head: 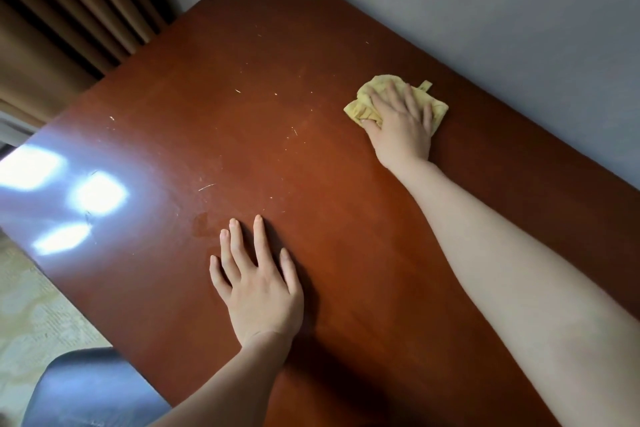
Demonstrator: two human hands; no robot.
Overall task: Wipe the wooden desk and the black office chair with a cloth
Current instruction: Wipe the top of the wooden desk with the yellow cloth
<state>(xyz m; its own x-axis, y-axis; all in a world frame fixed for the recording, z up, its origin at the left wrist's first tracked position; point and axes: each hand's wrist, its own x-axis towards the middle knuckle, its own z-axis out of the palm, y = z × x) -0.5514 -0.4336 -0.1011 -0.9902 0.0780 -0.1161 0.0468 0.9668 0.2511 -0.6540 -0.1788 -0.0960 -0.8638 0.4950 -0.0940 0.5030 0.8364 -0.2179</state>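
Nearest to you, at the lower left, the dark rounded back of the black office chair [93,388] shows just beside the near edge of the reddish-brown wooden surface [214,135]. Your left hand [258,291] lies flat on that surface, fingers straight and spread, its grip released and holding nothing. Your right arm stretches far across to the wall side, where your right hand [401,125] presses down on a crumpled yellow cloth [367,107]; the fingers lie spread over the cloth while the thumb curls into its near fold, so the grip is grasping the cloth. The cloth sits close to the surface's far edge, near the grey wall [485,3]. Pale scratches and specks dot the middle of the surface, bright window glare reflects at the left, and brown curtains [59,10] hang beyond.
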